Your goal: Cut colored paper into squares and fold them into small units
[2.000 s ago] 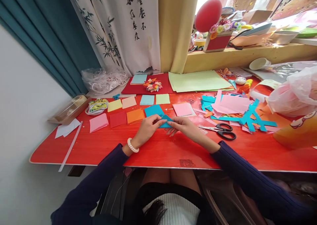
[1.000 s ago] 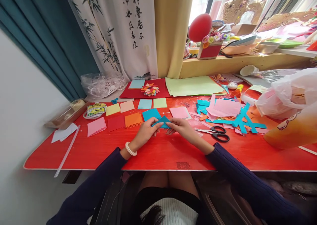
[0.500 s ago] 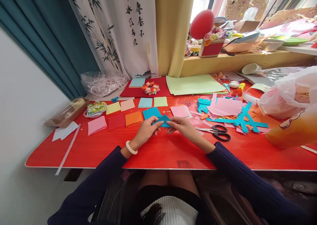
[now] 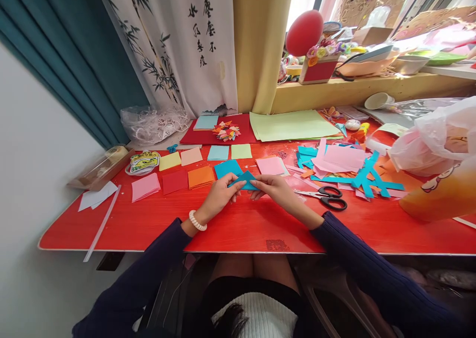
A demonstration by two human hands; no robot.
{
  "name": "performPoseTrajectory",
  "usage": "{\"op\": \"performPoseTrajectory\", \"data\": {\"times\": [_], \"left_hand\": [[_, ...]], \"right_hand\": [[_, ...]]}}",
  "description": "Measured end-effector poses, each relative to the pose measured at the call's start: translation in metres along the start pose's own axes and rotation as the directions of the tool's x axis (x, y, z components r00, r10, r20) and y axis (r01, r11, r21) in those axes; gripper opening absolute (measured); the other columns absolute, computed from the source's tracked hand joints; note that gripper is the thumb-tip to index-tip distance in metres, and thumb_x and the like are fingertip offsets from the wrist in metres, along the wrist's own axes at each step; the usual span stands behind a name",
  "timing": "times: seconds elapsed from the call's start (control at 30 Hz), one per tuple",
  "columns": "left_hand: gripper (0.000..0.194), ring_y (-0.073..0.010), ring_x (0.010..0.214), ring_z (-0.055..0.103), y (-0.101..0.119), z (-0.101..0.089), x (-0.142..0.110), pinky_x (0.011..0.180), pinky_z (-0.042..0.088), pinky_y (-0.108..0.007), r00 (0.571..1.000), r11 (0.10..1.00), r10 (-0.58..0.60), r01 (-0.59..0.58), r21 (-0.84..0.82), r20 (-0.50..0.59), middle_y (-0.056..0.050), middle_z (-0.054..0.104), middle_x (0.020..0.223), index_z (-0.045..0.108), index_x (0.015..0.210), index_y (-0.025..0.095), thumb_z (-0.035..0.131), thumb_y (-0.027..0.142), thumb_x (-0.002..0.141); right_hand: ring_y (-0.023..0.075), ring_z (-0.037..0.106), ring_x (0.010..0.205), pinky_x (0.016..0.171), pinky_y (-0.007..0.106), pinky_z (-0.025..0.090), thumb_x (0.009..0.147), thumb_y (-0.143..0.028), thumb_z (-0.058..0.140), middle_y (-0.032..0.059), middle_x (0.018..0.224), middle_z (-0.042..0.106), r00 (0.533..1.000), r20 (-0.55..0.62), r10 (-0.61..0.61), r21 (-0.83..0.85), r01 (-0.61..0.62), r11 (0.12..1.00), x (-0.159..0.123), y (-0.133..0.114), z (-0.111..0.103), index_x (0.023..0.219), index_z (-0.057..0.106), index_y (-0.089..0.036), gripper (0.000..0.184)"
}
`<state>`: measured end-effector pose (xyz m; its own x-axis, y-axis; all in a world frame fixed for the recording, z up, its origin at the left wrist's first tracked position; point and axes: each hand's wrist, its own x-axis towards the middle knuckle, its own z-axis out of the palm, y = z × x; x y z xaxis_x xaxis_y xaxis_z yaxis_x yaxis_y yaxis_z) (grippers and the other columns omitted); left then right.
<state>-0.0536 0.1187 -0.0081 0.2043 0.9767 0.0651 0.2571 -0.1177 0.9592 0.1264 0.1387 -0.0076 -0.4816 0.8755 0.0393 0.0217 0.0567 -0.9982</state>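
A small blue sheet of paper, folded to a triangle with its point away from me, is held just above the red table. My left hand pinches its left corner, and my right hand pinches the right one. Thumbs lie on top; the fingers beneath are partly hidden. Right behind the folded piece lies a stack of blue paper squares. Orange squares sit to the left of it, and pink squares to the right.
Black-handled scissors lie right of my right forearm, beside a pile of pink and blue paper scraps. A folded paper ring rests on red sheets at the back. Farther right stand a plastic bag and an orange container.
Both hands stay in place, still pinching the folded blue paper. Only the camera view has shifted very slightly.
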Motion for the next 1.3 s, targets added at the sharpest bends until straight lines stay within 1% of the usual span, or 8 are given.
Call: {"op": "performPoseTrajectory", "data": {"times": [0.5, 0.6, 0.77, 0.87, 1.03, 1.13, 1.2, 1.3], "left_hand": [[0.031, -0.0057, 0.043, 0.046, -0.003, -0.001, 0.002, 0.043, 0.036, -0.017, 0.999, 1.000, -0.023, 0.023, -0.009, 0.026, 0.006, 0.050, 0.055, 0.043, 0.074, 0.018, 0.057, 0.045, 0.078], [0.031, -0.0053, 0.042, 0.046, -0.002, -0.001, 0.003, 0.041, 0.036, -0.016, 0.993, 0.996, -0.078, 0.081, -0.029, 0.085, 0.006, 0.051, 0.055, 0.045, 0.075, 0.017, 0.058, 0.045, 0.078], [0.034, -0.0069, 0.039, 0.049, -0.002, -0.001, 0.003, 0.038, 0.038, -0.018, 0.957, 0.987, -0.141, 0.155, -0.032, 0.254, 0.002, 0.055, 0.055, 0.050, 0.074, 0.014, 0.060, 0.046, 0.075], [0.035, -0.0077, 0.039, 0.051, -0.004, -0.001, 0.003, 0.038, 0.040, -0.018, 0.945, 0.985, -0.148, 0.167, -0.040, 0.291, 0.001, 0.057, 0.055, 0.052, 0.074, 0.013, 0.061, 0.048, 0.073], [0.034, -0.0079, 0.039, 0.052, -0.003, -0.001, 0.003, 0.038, 0.040, -0.018, 0.977, 0.990, -0.118, 0.129, -0.053, 0.179, 0.001, 0.057, 0.054, 0.052, 0.074, 0.014, 0.062, 0.046, 0.073], [0.034, -0.0079, 0.041, 0.052, -0.001, -0.002, 0.003, 0.040, 0.040, -0.019, 0.995, 0.993, -0.073, 0.078, -0.085, 0.062, 0.002, 0.057, 0.055, 0.050, 0.073, 0.015, 0.061, 0.047, 0.075], [0.035, -0.0081, 0.041, 0.052, -0.001, 0.000, 0.004, 0.040, 0.041, -0.019, 0.999, 0.992, -0.046, 0.048, -0.117, 0.020, 0.002, 0.057, 0.056, 0.049, 0.072, 0.015, 0.060, 0.047, 0.076], [0.037, -0.0090, 0.041, 0.052, -0.002, 0.004, 0.004, 0.041, 0.042, -0.021, 1.000, 0.987, -0.020, 0.020, -0.159, 0.006, 0.002, 0.055, 0.054, 0.047, 0.071, 0.015, 0.059, 0.050, 0.076]], "right_hand": [[0.0166, 0.066, 0.060, 0.063, 0.032, 0.054, 0.080, -0.044, 0.055, 0.0040, 0.064, 0.066, 0.999, 0.013, -0.041, -0.066, 0.042, 0.997, 0.001, 0.004, 0.000, 0.077, 0.060, -0.015, 0.029], [0.0174, 0.066, 0.062, 0.064, 0.033, 0.054, 0.082, -0.042, 0.053, 0.0043, 0.066, 0.065, 0.998, 0.021, -0.065, -0.105, 0.067, 0.992, 0.001, 0.006, -0.001, 0.080, 0.060, -0.015, 0.028], [0.0167, 0.063, 0.061, 0.062, 0.031, 0.049, 0.083, -0.036, 0.052, 0.0030, 0.064, 0.064, 0.993, 0.027, -0.113, -0.200, 0.116, 0.973, -0.001, 0.008, -0.001, 0.074, 0.061, -0.017, 0.023], [0.0157, 0.061, 0.059, 0.060, 0.030, 0.046, 0.083, -0.033, 0.054, 0.0023, 0.063, 0.063, 0.991, 0.046, -0.127, -0.230, 0.134, 0.964, -0.003, 0.007, 0.000, 0.072, 0.062, -0.017, 0.021], [0.0145, 0.062, 0.062, 0.061, 0.029, 0.049, 0.084, -0.037, 0.052, 0.0026, 0.072, 0.063, 0.993, 0.010, -0.120, -0.178, 0.119, 0.977, -0.003, 0.002, 0.002, 0.085, 0.061, -0.017, 0.022], [0.0142, 0.062, 0.069, 0.061, 0.029, 0.051, 0.080, -0.040, 0.057, 0.0032, 0.085, 0.063, 0.996, -0.059, -0.070, -0.038, 0.067, 0.997, -0.004, -0.002, 0.006, 0.102, 0.056, -0.020, 0.030], [0.0147, 0.061, 0.074, 0.064, 0.028, 0.051, 0.076, -0.040, 0.062, 0.0032, 0.085, 0.063, 0.999, -0.011, -0.032, 0.072, 0.033, 0.997, -0.004, -0.004, 0.012, 0.099, 0.059, -0.019, 0.031], [0.0141, 0.060, 0.072, 0.069, 0.028, 0.047, 0.078, -0.044, 0.059, 0.0024, 0.073, 0.062, 0.994, 0.099, -0.042, 0.153, 0.026, 0.988, -0.001, -0.002, 0.022, 0.074, 0.060, -0.017, 0.028]]}}
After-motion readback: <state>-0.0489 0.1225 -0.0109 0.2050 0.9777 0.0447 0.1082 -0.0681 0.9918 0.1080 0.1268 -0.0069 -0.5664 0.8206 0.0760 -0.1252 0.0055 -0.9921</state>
